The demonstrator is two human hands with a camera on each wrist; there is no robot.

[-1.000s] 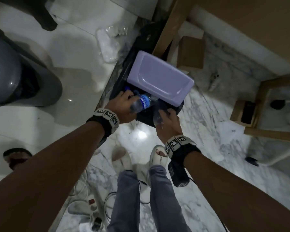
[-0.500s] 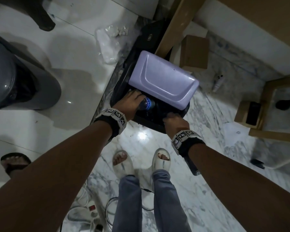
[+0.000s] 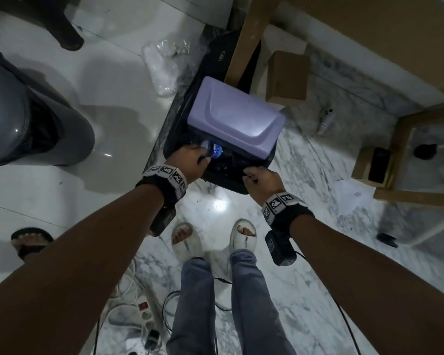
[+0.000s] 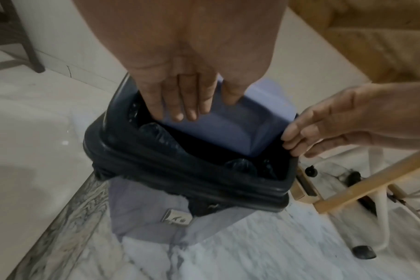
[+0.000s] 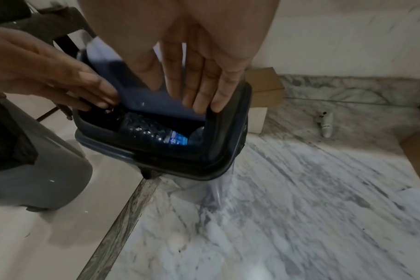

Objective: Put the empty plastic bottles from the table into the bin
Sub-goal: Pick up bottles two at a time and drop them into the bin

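Our left hand (image 4: 180, 91) and right hand (image 5: 199, 79), both grips open-fingered, press the bin's lilac swing lid (image 3: 235, 119). The labelled bottle (image 5: 153, 130) lies inside the bin (image 5: 156, 159); releasing carelessly, the lid could pinch our fingers.

The tilted lid (image 3: 235, 121) leaves a narrow gap over the bin (image 3: 226, 181).

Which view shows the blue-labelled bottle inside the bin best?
The right wrist view: the bottle lies in plain sight inside the bin. The head view shows only part of it beside the left hand; the left wrist view shows dim shapes only.
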